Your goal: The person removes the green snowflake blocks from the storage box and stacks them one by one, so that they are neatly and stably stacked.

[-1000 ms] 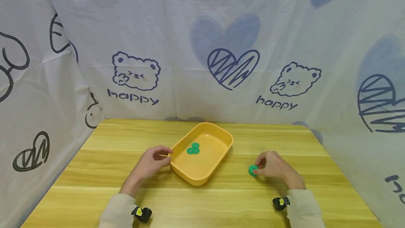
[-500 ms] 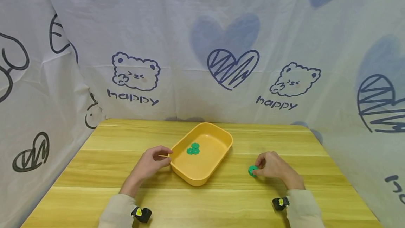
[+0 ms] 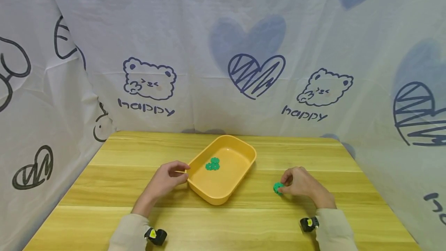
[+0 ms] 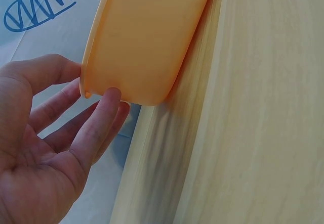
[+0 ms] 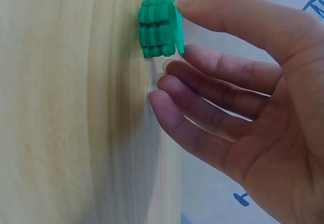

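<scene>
My left hand (image 3: pixel 170 175) holds the near-left corner of a yellow plastic tray (image 3: pixel 240 177), with the thumb at the rim and fingertips against the outer wall in the left wrist view. Inside the tray lie a few green notched building discs (image 3: pixel 215 165), close together. To the right of the tray, my right hand (image 3: pixel 301 183) pinches a green notched disc (image 5: pixel 179 27) between thumb and index finger. This disc is slightly tilted at the top of a short stack of green discs (image 5: pixel 156 29) standing on the table. The other right fingers are loosely curved beside the stack.
The wooden table (image 3: pixel 244 227) reaches back to a white curtain (image 3: pixel 202 42) printed with hearts and bears. Another curtain section hangs along the left. A small black camera (image 3: pixel 156 236) sits at the left wrist, another black camera (image 3: pixel 308 224) at the right.
</scene>
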Motion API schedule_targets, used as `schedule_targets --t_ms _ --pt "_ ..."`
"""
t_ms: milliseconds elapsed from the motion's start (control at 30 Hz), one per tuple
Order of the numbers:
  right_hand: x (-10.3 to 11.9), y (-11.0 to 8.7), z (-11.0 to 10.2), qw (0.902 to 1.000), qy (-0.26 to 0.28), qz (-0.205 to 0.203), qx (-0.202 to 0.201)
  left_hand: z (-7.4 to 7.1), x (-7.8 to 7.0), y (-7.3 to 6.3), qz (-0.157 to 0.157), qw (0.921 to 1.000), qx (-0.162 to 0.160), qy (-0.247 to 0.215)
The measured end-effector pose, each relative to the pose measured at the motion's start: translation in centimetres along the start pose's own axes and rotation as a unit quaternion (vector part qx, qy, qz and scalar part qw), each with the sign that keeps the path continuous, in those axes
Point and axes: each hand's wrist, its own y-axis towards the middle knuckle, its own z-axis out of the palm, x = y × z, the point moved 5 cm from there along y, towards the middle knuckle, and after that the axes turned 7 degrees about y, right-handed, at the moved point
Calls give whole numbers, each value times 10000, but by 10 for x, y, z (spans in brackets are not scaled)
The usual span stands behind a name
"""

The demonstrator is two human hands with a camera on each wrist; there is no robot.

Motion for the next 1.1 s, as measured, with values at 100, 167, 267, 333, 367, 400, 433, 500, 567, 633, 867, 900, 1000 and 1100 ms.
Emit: schedule_targets --t_ms 100,167,267,333,367,400,433,500,567,633,867,900,1000,1100 --pt "0 0 0 10000 6 21 8 0 0 -1 14 10000 3 -22" --pt "-1 0 0 10000 -4 60 3 0 0 -1 28 10000 9 -47" --pt "-1 0 0 9999 -13 112 -2 0 0 -1 14 10000 11 -72" --pt "-1 0 0 9999 -13 122 -5 0 -1 -1 -14 10000 -1 -75" --pt "0 0 0 9999 -22 127 -5 1 -1 -1 -2 10000 8 -56" --pt "0 0 0 9999 -32 126 -6 1 0 -1 -21 10000 -5 -52" --pt "0 0 0 9999 -49 132 -9 1 -1 -1 4 10000 -1 -29" --pt "1 0 -1 9999 -73 144 -13 1 -1 -1 -12 10000 -13 -21" --pt "1 0 -1 9998 -91 153 -2 1 0 0 -5 10000 -11 -8" --pt "1 -1 -1 9998 -87 154 18 1 0 0 -3 10000 -11 -1" --pt "1 0 -2 9999 -46 130 27 0 0 0 -33 10000 -17 -2" --pt "1 0 -2 9999 -44 118 22 0 0 0 -38 10000 -20 0" --pt "1 1 -4 9998 -74 186 -41 0 -1 0 -60 10000 -26 -2" --pt "4 0 -6 9997 -166 159 -75 0 -1 0 -73 10000 -35 -11"
